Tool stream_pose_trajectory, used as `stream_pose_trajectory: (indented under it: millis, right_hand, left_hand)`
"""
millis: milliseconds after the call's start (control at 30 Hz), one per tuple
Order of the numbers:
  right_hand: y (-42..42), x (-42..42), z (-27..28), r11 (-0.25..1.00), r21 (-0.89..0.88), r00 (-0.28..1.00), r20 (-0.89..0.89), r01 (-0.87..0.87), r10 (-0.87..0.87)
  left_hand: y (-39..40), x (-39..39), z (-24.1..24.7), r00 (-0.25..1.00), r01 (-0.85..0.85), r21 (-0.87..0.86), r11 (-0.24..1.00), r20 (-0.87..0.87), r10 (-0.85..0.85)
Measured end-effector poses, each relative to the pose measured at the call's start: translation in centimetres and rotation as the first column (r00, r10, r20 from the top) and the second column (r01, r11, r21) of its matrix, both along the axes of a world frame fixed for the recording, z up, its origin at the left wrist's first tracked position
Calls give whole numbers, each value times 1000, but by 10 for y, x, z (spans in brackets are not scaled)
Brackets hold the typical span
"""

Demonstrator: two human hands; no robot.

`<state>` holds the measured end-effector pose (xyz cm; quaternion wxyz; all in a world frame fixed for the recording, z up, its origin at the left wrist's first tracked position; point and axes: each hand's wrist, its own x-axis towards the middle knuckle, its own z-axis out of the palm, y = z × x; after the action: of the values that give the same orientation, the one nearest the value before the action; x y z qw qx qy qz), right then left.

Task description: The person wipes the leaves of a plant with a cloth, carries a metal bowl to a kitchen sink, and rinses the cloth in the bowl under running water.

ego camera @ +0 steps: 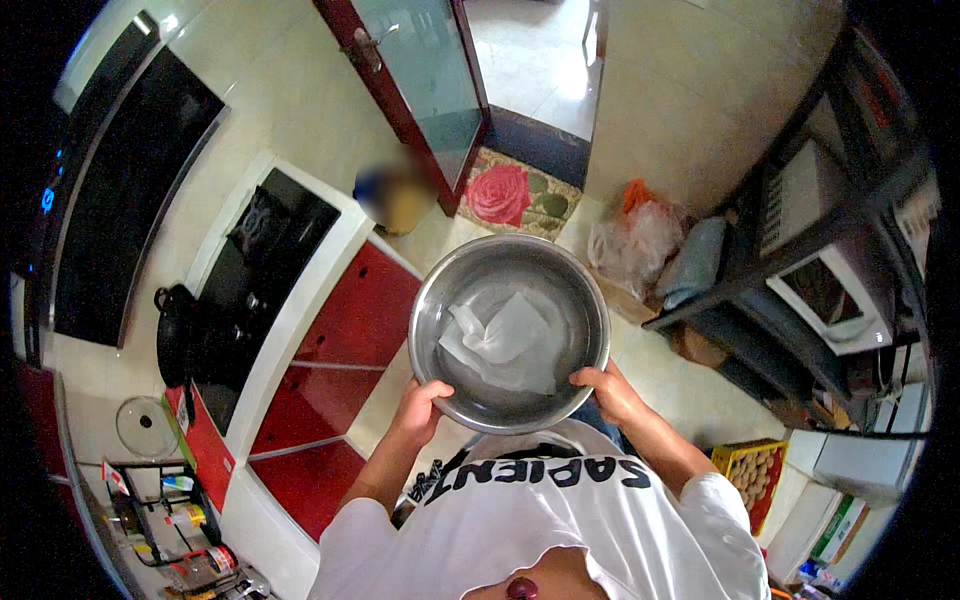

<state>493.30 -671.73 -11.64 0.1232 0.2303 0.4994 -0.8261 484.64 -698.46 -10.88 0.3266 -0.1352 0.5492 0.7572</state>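
A round stainless steel basin (589, 300) is held up in front of my chest. A crumpled white sheet, perhaps cloth or paper, (517, 330) lies inside on its bottom; whether there is water with it I cannot tell. My left hand (424, 409) grips the near left rim, thumb over the edge. On the near right rim my right hand (604, 390) is closed the same way, its thumb inside the lip. The fingers of both hands are partly hidden beneath the basin.
Left stands a counter with a black gas stove (262, 247), a black pan (174, 337) and a spice rack (161, 517). An open door (427, 75) and floral mat (517, 195) lie ahead. Plastic bags (637, 240) and a shelf with a microwave (832, 300) are right.
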Motion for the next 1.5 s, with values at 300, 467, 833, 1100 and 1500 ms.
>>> stream_pose_trajectory:
  millis: [300,467,833,1100,1500]
  right_hand:
    - [111,-191,0,996,-62,998,-12,68,-69]
    - [157,-300,-13,992,-22,992,37,124,-123]
    - [270,-575,2,912,-89,916,80,400,-394]
    - [381,-795,7,896,3,896,38,443,-443]
    - [567,-1137,25,929,72,919,134,364,-370]
  left_hand:
    - [111,-188,6,1000,21,15,1000,15,-21]
    - [164,-314,-9,999,-22,9,1000,-33,22]
    - [304,-634,5,959,217,-125,968,-157,-235]
    - [440,-847,13,998,-9,16,1000,-54,10]
    - [608,-1170,9,999,13,70,997,-33,-10]
